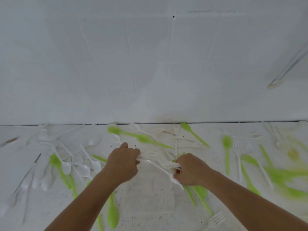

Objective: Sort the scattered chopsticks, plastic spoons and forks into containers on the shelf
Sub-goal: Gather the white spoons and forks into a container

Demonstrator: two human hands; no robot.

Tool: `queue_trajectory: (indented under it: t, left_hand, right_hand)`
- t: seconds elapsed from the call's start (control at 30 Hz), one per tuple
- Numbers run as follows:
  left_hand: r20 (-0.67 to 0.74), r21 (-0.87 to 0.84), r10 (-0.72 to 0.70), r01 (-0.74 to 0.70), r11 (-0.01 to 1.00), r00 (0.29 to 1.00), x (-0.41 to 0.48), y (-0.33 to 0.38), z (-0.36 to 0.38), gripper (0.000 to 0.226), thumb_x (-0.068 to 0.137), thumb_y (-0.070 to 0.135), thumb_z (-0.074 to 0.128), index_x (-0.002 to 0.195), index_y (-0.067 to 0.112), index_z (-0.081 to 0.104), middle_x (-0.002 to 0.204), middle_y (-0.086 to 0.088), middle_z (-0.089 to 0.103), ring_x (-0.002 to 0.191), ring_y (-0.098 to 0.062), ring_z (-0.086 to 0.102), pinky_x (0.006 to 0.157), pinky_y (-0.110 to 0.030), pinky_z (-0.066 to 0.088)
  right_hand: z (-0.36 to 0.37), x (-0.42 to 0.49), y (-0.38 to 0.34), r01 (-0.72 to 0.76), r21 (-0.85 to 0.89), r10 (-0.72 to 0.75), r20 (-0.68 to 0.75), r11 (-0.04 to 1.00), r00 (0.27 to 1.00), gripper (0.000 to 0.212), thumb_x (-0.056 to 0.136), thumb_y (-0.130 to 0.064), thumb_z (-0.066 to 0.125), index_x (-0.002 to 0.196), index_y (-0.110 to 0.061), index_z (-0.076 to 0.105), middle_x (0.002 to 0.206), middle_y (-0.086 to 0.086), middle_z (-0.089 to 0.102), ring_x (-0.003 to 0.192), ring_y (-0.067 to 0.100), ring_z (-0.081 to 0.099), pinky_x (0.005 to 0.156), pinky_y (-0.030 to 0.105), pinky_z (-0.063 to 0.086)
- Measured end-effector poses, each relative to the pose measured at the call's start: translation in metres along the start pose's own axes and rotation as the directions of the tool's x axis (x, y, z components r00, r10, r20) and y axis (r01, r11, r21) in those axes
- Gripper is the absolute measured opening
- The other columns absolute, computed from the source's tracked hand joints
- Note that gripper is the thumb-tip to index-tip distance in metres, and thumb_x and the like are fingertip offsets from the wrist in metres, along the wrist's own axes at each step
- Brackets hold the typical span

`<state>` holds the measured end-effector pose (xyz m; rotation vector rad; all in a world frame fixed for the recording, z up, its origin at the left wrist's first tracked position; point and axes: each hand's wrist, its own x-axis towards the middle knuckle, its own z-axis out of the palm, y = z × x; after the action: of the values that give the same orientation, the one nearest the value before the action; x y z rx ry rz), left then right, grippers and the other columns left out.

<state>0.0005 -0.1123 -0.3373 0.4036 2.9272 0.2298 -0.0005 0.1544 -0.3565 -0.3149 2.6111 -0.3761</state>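
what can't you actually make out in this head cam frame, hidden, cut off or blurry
1. Head view: how many pieces are in the white bundle; the left hand and right hand gripping it cover its ends.
2. The green pieces at the right edge: blur smears them, spoon or fork unclear.
3. The thin rods top right: cut off by the edge, maybe chopsticks.
4. The containers and shelf: outside the frame.

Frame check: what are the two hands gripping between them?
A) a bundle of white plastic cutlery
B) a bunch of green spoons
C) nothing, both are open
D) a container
A: the left hand and the right hand both curl round the white plastic cutlery, with fork tines showing at the right hand, while the green spoons lie loose around them.
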Motion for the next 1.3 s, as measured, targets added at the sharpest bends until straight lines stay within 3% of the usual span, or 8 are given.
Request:
queue_trajectory:
  t: [0.23,0.4,0.5,0.67,0.8,0.9,1.13,1.3]
  left_hand:
    - [0.107,-0.525,-0.102,0.144,0.839,0.989,-0.010,-0.027,-0.039,0.023,0.106,0.021,0.051,0.086,0.019,0.061,0.074,0.021,0.067,0.060,-0.001,0.054,0.059,-0.017,0.043]
    - [0.130,-0.699,-0.123,0.179,0.692,0.984,0.016,-0.036,-0.058,0.015,0.100,0.001,0.056,0.096,0.014,0.061,0.086,0.001,0.076,0.082,-0.016,0.074,0.085,-0.038,0.052]
    - [0.096,-0.787,-0.129,0.155,0.597,0.987,0.052,-0.026,-0.069,0.024,0.088,-0.014,0.054,0.093,0.010,0.055,0.087,-0.007,0.076,0.074,-0.026,0.074,0.076,-0.037,0.052]
    - [0.035,-0.661,-0.211,0.181,0.729,0.977,0.120,-0.019,-0.047,0.009,0.094,0.015,0.063,0.101,0.020,0.062,0.086,0.003,0.076,0.057,-0.019,0.064,0.063,-0.032,0.053]
    - [0.048,-0.026,-0.057,0.058,0.998,0.997,0.145,-0.027,-0.017,0.045,0.093,0.036,0.069,0.137,0.038,0.060,0.126,0.008,0.063,0.113,-0.023,0.065,0.096,-0.035,0.050]
    - [0.092,0.185,0.054,-0.070,0.980,0.994,0.148,-0.037,0.002,0.043,0.092,0.027,0.064,0.134,0.038,0.063,0.126,0.013,0.055,0.103,-0.024,0.067,0.084,-0.034,0.051]
    - [0.008,0.148,0.027,-0.028,0.989,1.000,0.138,-0.048,0.009,0.023,0.087,0.026,0.058,0.109,0.030,0.065,0.108,0.008,0.064,0.098,-0.025,0.068,0.076,-0.031,0.052]
    - [-0.148,-0.326,-0.181,0.125,0.937,0.972,0.133,-0.061,-0.015,0.014,0.084,0.025,0.061,0.079,0.038,0.057,0.074,0.005,0.065,0.071,-0.029,0.064,0.063,-0.031,0.049]
  right_hand:
    - [-0.018,-0.029,0.027,0.016,0.255,-0.045,0.107,0.967,0.993,0.020,0.066,-0.028,0.055,0.071,-0.009,0.049,0.060,-0.003,0.041,0.052,0.012,0.035,0.052,0.032,0.029]
    - [-0.057,-0.013,0.041,-0.071,0.658,0.023,0.082,0.750,0.996,0.026,0.051,-0.029,0.069,0.064,-0.018,0.050,0.075,0.020,0.064,0.058,0.013,0.044,0.053,0.022,0.034]
    - [-0.065,0.019,0.053,-0.093,0.756,0.105,0.031,0.648,0.994,0.043,0.042,-0.026,0.070,0.083,-0.024,0.057,0.075,0.014,0.061,0.070,0.021,0.048,0.062,0.033,0.035]
    - [-0.068,0.074,0.048,-0.147,0.679,0.361,-0.185,0.719,0.914,0.027,0.073,-0.017,0.069,0.097,-0.028,0.068,0.077,-0.002,0.066,0.068,0.019,0.062,0.064,0.028,0.046]
    - [-0.050,0.085,0.033,-0.335,0.116,0.353,-0.245,0.935,0.903,0.027,0.079,-0.033,0.067,0.103,-0.023,0.064,0.099,0.000,0.063,0.099,0.026,0.067,0.073,0.028,0.044]
    - [-0.042,0.076,0.028,-0.334,-0.063,0.308,-0.255,0.941,0.917,0.018,0.087,-0.029,0.060,0.102,-0.021,0.062,0.093,-0.001,0.056,0.094,0.027,0.065,0.069,0.029,0.040]
    - [-0.051,0.069,0.035,-0.267,0.254,0.345,-0.346,0.930,0.873,0.028,0.092,-0.038,0.056,0.073,-0.017,0.053,0.071,-0.003,0.057,0.068,0.021,0.054,0.061,0.031,0.042]
    - [-0.045,0.081,0.032,-0.239,0.481,0.393,-0.249,0.843,0.885,0.010,0.086,-0.027,0.064,0.081,-0.020,0.057,0.079,-0.002,0.065,0.072,0.018,0.063,0.061,0.030,0.049]
